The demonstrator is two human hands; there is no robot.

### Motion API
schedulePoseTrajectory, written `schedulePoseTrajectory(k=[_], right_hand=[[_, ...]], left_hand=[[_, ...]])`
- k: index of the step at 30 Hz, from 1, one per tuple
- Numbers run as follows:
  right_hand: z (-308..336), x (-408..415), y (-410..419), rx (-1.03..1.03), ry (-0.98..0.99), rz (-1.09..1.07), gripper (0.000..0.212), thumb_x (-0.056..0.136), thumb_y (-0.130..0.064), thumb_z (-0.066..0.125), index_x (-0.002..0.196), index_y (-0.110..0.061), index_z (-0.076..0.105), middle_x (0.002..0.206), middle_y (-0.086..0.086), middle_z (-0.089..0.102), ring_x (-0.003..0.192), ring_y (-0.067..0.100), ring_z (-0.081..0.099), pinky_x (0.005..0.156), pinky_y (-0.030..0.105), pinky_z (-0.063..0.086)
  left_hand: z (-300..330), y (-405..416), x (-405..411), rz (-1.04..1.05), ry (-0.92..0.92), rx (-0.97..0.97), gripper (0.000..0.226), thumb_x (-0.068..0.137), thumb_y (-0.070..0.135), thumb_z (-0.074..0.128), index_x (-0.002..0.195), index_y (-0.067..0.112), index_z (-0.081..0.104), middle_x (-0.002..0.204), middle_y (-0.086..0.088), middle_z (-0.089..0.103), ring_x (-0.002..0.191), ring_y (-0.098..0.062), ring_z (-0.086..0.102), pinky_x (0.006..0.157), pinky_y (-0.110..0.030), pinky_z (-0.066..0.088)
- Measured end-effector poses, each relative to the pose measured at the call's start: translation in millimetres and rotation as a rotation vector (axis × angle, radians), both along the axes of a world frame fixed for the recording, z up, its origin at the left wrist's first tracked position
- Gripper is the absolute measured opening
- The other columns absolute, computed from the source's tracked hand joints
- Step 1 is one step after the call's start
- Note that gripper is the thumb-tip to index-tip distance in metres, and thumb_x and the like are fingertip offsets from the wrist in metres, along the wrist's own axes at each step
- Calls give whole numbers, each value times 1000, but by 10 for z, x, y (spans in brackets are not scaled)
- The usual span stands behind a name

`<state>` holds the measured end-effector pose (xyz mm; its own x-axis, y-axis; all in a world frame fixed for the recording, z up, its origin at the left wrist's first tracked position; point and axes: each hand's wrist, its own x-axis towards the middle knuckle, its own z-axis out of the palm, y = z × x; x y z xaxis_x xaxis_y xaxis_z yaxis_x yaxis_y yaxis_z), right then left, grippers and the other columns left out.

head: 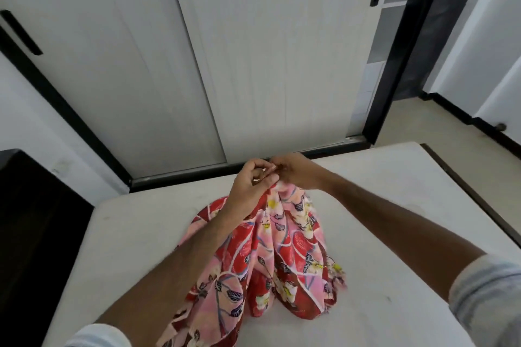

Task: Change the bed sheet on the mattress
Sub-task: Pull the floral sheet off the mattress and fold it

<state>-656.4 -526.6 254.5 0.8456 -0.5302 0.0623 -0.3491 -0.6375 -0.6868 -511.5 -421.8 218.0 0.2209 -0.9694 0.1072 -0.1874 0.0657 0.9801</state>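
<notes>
2 hands (270, 177), 1 sheet (270, 256), 1 mattress (394, 194)

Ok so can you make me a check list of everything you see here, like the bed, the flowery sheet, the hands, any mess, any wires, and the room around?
Surface: bare white mattress, with a few faint marks.
Job's things: red and pink flowered sheet, bunched up, lifted at its top, lower folds resting on the mattress.
Clutter: nothing seen.
Hands: left hand and right hand close together, both pinching the top of the sheet.
Cables: nothing seen.
Surroundings: white sliding doors with black handles behind the bed, a dark piece of furniture at the left, pale floor at the right.
</notes>
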Motion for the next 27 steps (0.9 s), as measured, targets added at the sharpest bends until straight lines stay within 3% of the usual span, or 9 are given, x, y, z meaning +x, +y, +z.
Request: schedulePoseTrajectory(k=[3, 9, 11, 13, 16, 19, 22, 24, 27], right_hand=[[83, 75, -23, -40, -70, -101, 12, 96, -4, 54, 94, -5, 66, 91, 7, 71, 85, 22, 67, 80, 45, 53], [243, 64, 0, 145, -361, -137, 21, 95, 6, 47, 103, 0, 66, 101, 9, 72, 98, 24, 70, 89, 40, 57], [271, 69, 19, 218, -460, -171, 23, 94, 12, 44, 106, 6, 64, 101, 12, 71, 97, 22, 70, 88, 34, 57], [293, 86, 44, 242, -557, -206, 24, 90, 14, 44, 104, 8, 63, 100, 12, 70, 95, 17, 68, 87, 28, 54], [277, 110, 43, 280, -647, -240, 32, 85, 15, 44, 100, -3, 66, 99, 7, 70, 96, 19, 66, 90, 36, 52], [275, 94, 42, 318, -654, -282, 39, 88, 21, 40, 99, -6, 66, 96, -3, 72, 94, 16, 66, 86, 33, 52], [321, 77, 76, 320, -642, -294, 39, 89, 24, 38, 100, -2, 65, 93, -5, 73, 92, 14, 67, 84, 29, 54], [347, 62, 94, 313, -643, -300, 35, 90, 23, 38, 102, 3, 64, 93, -4, 73, 91, 15, 67, 84, 29, 55], [370, 24, 98, 325, -661, -308, 32, 92, 20, 38, 105, 6, 63, 94, 3, 72, 92, 20, 66, 84, 33, 56]], left_hand=[[-36, 169, 110, 24, 45, 58, 48, 84, 5, 80, 112, 27, 48, 94, 1, 63, 83, -11, 64, 72, -23, 51], [-426, 707, 317, 106, -419, 141, 37, 91, 32, 73, 118, 29, 48, 109, 17, 64, 96, -5, 68, 75, -14, 54], [-617, 873, 309, 225, -582, 55, 35, 93, 33, 69, 123, 23, 53, 102, 15, 63, 84, 0, 63, 71, -10, 50], [-735, 976, 279, 258, -823, -142, 27, 93, 28, 66, 115, 18, 53, 87, 7, 65, 67, -2, 60, 57, -11, 50], [-889, 1045, 259, 166, -1103, -417, 39, 78, 13, 78, 110, 14, 56, 86, -4, 69, 63, -11, 65, 49, -16, 52], [-1000, 1028, 266, 97, -1139, -414, 51, 72, 7, 82, 116, 15, 56, 98, -6, 70, 71, -10, 65, 55, -11, 45], [-1062, 996, 293, 94, -1147, -386, 41, 74, 9, 80, 111, 11, 62, 100, -6, 68, 70, -7, 63, 60, -7, 39], [-1075, 966, 316, 100, -1127, -379, 22, 86, 19, 69, 106, 11, 65, 97, -4, 67, 68, -7, 63, 61, -6, 39], [-1074, 896, 336, 70, -1043, -252, 34, 98, 41, 45, 108, 13, 61, 97, -1, 66, 70, -8, 64, 61, -8, 43]])
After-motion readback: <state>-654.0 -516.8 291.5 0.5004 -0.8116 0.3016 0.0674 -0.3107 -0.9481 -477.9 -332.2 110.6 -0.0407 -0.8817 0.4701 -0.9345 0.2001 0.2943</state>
